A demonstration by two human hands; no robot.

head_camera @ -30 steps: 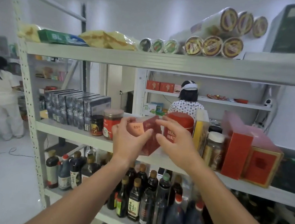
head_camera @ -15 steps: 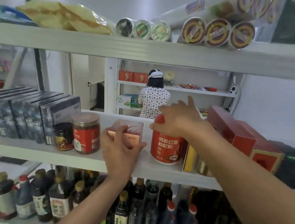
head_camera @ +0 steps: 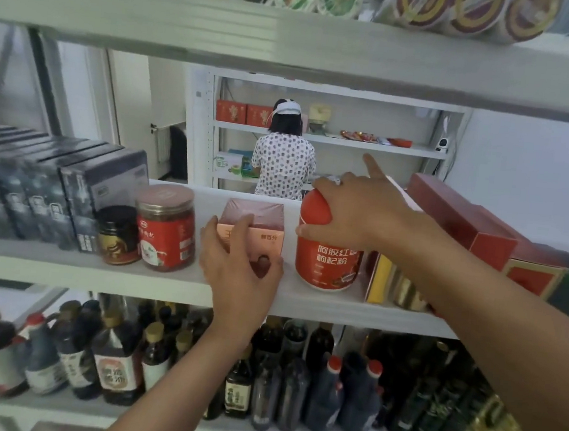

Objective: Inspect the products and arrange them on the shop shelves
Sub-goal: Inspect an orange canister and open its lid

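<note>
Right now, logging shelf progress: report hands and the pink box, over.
Left hand grips pink box, upright on middle shelf. Right hand holds red tub by its top. Box stands apart between red jar and tub.

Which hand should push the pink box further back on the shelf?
Left, probably. The left hand grips the pink box from the front, so it only needs to push. The right hand is busy, gripping the top of the red canister beside it.

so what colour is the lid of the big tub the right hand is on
Red lid, matching the tub; head view shows it best.
</note>
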